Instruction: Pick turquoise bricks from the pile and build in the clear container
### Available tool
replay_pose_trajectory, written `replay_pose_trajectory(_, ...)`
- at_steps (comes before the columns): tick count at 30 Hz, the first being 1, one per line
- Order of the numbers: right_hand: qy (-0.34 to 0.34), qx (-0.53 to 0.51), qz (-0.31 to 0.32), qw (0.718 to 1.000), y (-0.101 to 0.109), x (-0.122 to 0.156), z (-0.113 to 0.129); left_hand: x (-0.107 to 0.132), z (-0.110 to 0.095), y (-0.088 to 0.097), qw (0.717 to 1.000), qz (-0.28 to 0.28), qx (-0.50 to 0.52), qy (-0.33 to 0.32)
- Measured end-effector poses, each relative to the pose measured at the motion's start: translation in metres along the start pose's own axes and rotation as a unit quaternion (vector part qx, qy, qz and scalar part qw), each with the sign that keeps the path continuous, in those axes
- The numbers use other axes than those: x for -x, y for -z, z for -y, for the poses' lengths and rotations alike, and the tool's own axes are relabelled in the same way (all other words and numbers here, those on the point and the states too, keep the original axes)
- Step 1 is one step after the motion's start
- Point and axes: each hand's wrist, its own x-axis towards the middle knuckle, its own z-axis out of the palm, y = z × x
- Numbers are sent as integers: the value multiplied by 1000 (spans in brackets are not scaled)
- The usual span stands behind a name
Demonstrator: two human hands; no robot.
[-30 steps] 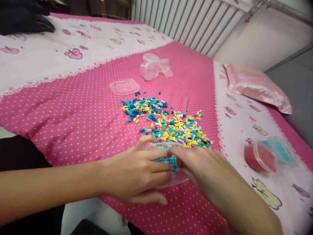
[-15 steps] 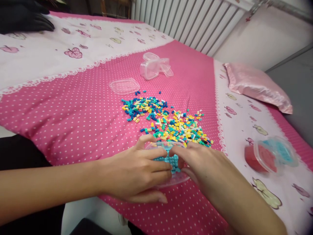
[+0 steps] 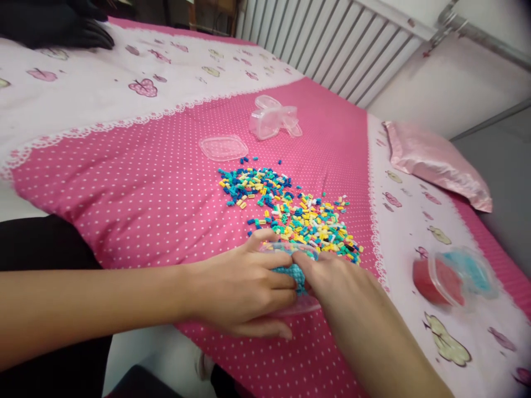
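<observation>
A clear plastic container with teal bricks in it sits on the pink dotted bedspread near its front edge. My left hand is wrapped round the container's left side, fingers curled over its rim. My right hand lies over the container's right side with its fingers pressed down onto the teal bricks; whether they pinch one is hidden. Just beyond the hands lies a spread of many tiny bricks in blue, teal, yellow and white.
A clear lid and empty clear containers lie farther back. At the right stand a tub of red bricks and a tub of light blue bricks. A pink pillow and a radiator are behind. Dark cloth lies far left.
The view has shifted a little. My right hand's fingers have drawn closer together and pressed lower into the container; my left hand keeps its hold.
</observation>
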Motion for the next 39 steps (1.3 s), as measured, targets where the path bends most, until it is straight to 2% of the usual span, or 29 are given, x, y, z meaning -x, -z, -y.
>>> replay_pose_trajectory(6,-13,52,58,997,5,-7,7,1,-1,-3,1000,-21,4,-4)
replay_pose_trajectory(11,-21,78,99,992,7,-9,13,2,-2,-6,1000,-14,13,0)
replay_pose_trajectory(18,-14,104,80,991,6,-11,15,2,-4,-6,1000,-13,7,3)
replay_pose_trajectory(24,-15,99,113,989,9,-14,16,2,-3,-8,1000,-12,3,-1)
replay_pose_trajectory(33,-7,70,46,996,5,-6,12,3,-3,-9,1000,-10,4,1)
replay_pose_trajectory(39,-23,122,88,988,6,-6,13,3,-4,-9,1000,-9,2,-3)
